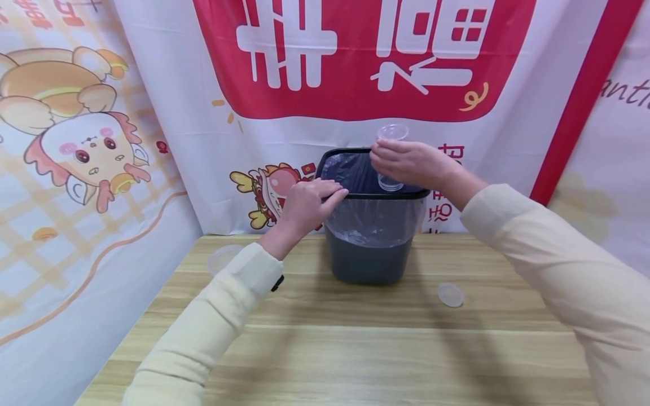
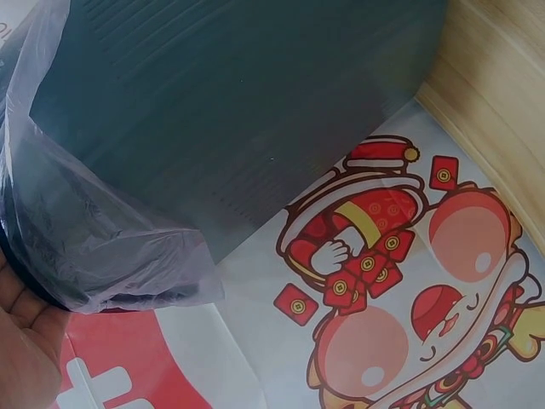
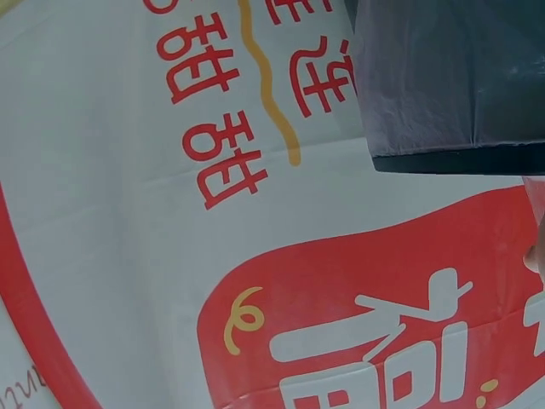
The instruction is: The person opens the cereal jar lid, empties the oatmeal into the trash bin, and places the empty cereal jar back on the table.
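A dark trash bin [image 1: 369,262] with a clear plastic liner [image 1: 376,220] folded over its black rim stands at the back of the table. My left hand [image 1: 312,204] holds the bin's left rim, fingers laid over the edge; in the left wrist view, part of that hand [image 2: 25,341] shows against the rim. Over the bin's opening, my right hand [image 1: 406,160] grips a clear plastic cup [image 1: 393,133]. Its round top shows above the fingers and its lower end below them, while the middle is hidden. Only a fingertip [image 3: 534,260] appears in the right wrist view.
A clear round lid [image 1: 451,295] lies on the wooden table [image 1: 355,361] right of the bin. Another clear round piece [image 1: 223,258] sits by the left forearm, partly covered by the sleeve. Behind the bin hangs a printed cloth [image 1: 172,101].
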A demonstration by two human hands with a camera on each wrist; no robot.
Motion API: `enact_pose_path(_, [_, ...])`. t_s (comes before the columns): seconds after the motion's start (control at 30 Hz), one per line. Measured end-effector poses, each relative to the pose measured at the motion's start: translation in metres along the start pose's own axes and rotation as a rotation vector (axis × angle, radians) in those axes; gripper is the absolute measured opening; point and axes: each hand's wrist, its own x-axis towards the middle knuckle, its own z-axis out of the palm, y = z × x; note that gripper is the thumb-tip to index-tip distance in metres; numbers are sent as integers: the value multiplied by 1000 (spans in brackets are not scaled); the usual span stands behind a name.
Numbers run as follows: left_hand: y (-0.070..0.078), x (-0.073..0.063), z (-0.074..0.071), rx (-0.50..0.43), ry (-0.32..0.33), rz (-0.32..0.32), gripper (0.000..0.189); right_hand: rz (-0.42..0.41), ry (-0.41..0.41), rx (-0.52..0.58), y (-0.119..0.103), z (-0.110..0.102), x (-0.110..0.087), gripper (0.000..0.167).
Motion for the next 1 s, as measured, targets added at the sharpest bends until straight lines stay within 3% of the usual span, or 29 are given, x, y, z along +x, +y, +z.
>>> enact_pose_path(1.0, [0,1,1,14,0,17,24,84,24,88,3,-1,-6,88])
